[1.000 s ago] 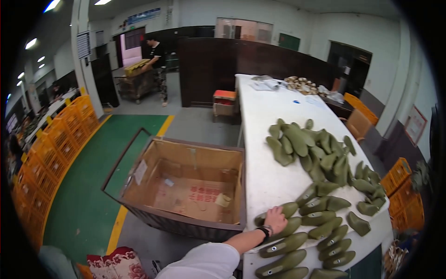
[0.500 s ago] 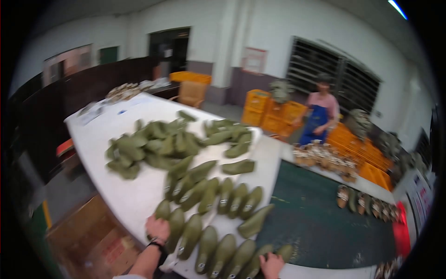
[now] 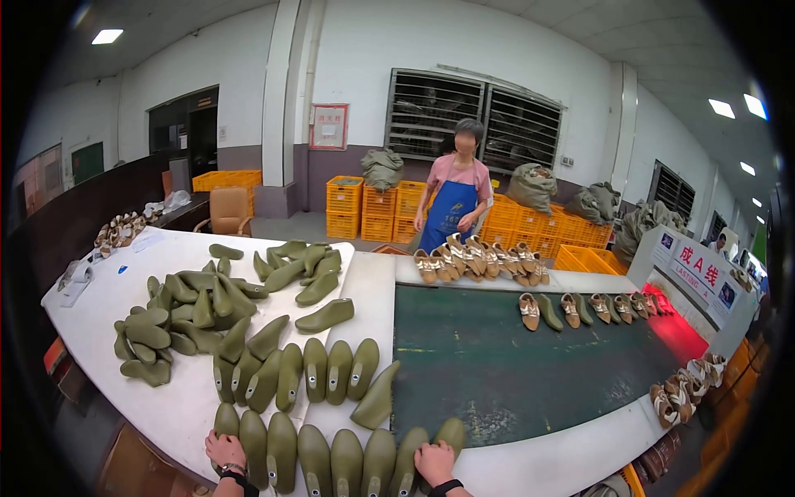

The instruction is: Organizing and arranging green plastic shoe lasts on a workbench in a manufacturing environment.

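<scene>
A front row of several olive-green shoe lasts [image 3: 281,451] stands side by side along the near edge of the white table, toes pointing away. My left hand [image 3: 225,450] is closed on the shoe last [image 3: 226,417] at the row's left end. At the right end my right hand [image 3: 436,464] grips another shoe last [image 3: 452,430], its fingers curled against it. Behind them stands a second row of shoe lasts [image 3: 339,373], with one tilted last [image 3: 378,399] at its right. Farther back, many more lasts [image 3: 203,311] lie in a loose heap.
The white table [image 3: 91,306] adjoins a dark green conveyor belt [image 3: 505,364]. Brown-and-white shoes [image 3: 489,258] are piled on its far ledge, and others [image 3: 570,310] alternate with lasts on the belt. A co-worker in a blue apron [image 3: 451,214] stands beyond, before orange crates [image 3: 379,215].
The view has swung to the right and levelled, so more of the belt and the room shows. Both hands are still at the two ends of the front row.
</scene>
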Available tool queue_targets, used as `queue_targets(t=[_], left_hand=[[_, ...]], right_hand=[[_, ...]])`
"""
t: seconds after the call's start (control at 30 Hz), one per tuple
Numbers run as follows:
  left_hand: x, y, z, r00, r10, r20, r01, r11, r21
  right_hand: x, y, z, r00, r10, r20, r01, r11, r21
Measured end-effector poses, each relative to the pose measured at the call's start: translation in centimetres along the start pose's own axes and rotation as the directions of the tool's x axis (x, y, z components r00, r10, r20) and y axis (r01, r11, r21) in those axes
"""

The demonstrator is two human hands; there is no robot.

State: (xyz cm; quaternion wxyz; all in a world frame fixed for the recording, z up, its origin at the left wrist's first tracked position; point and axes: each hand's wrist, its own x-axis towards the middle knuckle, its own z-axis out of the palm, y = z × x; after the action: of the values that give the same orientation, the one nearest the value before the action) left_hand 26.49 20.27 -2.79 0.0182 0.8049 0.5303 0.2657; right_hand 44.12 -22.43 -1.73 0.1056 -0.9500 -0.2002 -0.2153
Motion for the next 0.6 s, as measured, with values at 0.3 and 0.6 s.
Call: queue_targets(t=[0.3, 0.6], left_hand=[[0.3, 0.5, 0.0, 1.0, -0.016, -0.012, 0.016, 1.0, 0.006], [-0.1, 0.2, -0.4, 1.0, -0.001, -0.01, 0.001, 1.0, 0.008]], right_hand=[[0.4, 0.0, -0.1, 1.0, -0.004, -0.012, 0.004, 1.0, -0.017], [0.3, -0.4, -1.1, 0.999, 0.037, -0.031, -0.032, 0.99, 0.135]])
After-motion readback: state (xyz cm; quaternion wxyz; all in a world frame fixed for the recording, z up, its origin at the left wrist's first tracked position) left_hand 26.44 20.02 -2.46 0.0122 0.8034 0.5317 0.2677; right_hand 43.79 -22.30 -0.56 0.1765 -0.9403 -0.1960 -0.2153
